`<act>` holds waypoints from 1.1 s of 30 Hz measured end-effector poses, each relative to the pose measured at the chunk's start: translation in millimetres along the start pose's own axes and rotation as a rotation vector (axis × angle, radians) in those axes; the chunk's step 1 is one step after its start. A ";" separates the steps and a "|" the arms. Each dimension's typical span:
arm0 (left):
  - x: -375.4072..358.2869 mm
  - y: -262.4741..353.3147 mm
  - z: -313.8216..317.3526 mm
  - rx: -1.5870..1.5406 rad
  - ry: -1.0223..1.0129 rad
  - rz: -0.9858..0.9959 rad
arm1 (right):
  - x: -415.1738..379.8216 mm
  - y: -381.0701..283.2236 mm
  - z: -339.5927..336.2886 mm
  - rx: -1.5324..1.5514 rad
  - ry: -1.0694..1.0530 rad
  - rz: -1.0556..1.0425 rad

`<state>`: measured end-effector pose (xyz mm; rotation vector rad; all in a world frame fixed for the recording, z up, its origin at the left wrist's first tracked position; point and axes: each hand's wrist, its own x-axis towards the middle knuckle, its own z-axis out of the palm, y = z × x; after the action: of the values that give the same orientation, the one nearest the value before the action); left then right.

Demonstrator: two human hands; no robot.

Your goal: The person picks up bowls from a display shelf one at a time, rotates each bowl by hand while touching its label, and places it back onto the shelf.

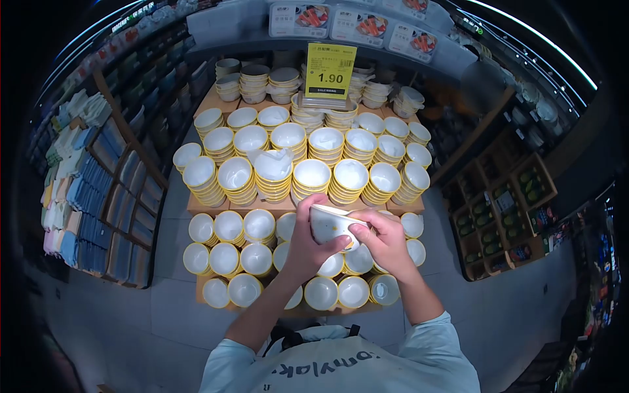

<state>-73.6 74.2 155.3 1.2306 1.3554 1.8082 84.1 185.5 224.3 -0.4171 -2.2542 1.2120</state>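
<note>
A white bowl [333,226] with a yellow rim and small yellow marks is held up in front of me, tilted so its outer side faces me. My left hand [308,239] grips it from the left, fingers at the rim and thumb along the lower side. From the right, my right hand [385,239] holds its edge, the thumb pressed on the outer wall. Beneath and beyond both hands stand stacks of similar yellow-rimmed bowls [312,173], partly hidden by my hands and forearms.
A yellow price sign [331,71] stands at the back of the stepped wooden display [282,208]. Boxed goods [359,26] sit above it. Folded towels [82,196] fill a shelf at left; a wooden rack [498,216] stands at right. Grey tiled floor [173,298] surrounds the display.
</note>
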 end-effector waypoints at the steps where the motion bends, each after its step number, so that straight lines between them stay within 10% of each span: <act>1: -2.4 -2.7 0.4 -0.001 -0.001 -0.005 | -2.0 3.9 6.9 0.002 0.000 0.005; 3: -3.7 -4.3 2.6 -0.909 -0.012 -0.222 | -5.0 21.7 22.9 0.362 0.220 -0.084; 6: -1.2 -5.1 -1.7 -1.213 -0.152 -0.299 | -13.3 33.9 46.4 0.427 0.252 -0.199; 13: 1.9 -12.7 2.4 -0.755 0.059 -0.339 | -12.0 22.0 31.0 0.212 0.184 0.022; 19: -8.4 -0.3 13.5 -0.030 0.087 0.060 | -11.0 15.8 25.3 -0.150 0.205 -0.267; 25: -7.2 -12.8 28.9 -0.894 -0.002 -0.215 | -21.0 35.4 32.9 0.171 0.387 -0.270; 33: -4.1 -10.1 43.0 -0.998 -0.041 -0.384 | -34.3 37.4 16.0 0.413 0.288 -0.249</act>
<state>-34.0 92.4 147.3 0.4233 0.4479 1.7679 102.9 177.9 175.1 -0.1337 -1.7009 1.3443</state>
